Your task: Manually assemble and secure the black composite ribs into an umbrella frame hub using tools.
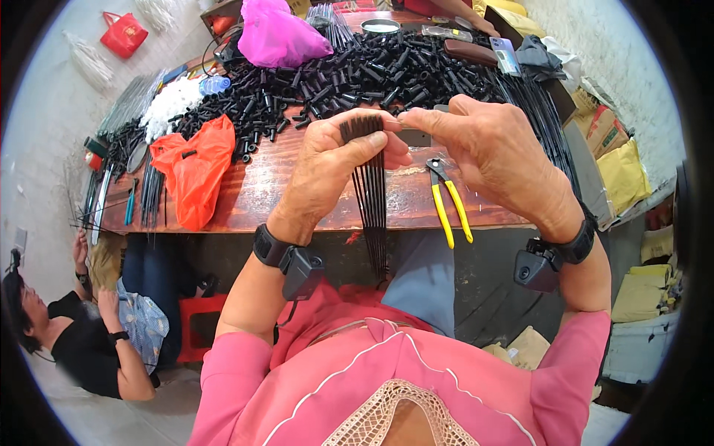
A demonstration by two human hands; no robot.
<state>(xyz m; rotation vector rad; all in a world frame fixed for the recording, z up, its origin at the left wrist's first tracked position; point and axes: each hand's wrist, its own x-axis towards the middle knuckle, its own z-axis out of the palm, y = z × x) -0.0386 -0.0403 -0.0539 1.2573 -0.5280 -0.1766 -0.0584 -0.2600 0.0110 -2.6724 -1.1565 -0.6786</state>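
Note:
My left hand (316, 160) is closed around a flat, fanned bundle of thin black rods (374, 212). Its thumb presses across them just under their upper ends, and the long ends hang down past the table's front edge. My right hand (502, 152) is closed, with its fingertips close beside the top of the bundle. A fine pale strand seems to run between the two hands, too small to name. Below my right hand, yellow-handled pliers (451, 204) lie on the table, their handles over the front edge.
Many black tubular pieces (349, 78) heap across the reddish wooden table (260, 193). An orange-red plastic bag (195, 167) and a pink bag (279, 33) lie left. More black rods (539, 119) lie right. A co-worker (93, 327) sits left; another person's arm (476, 16) reaches in at the back.

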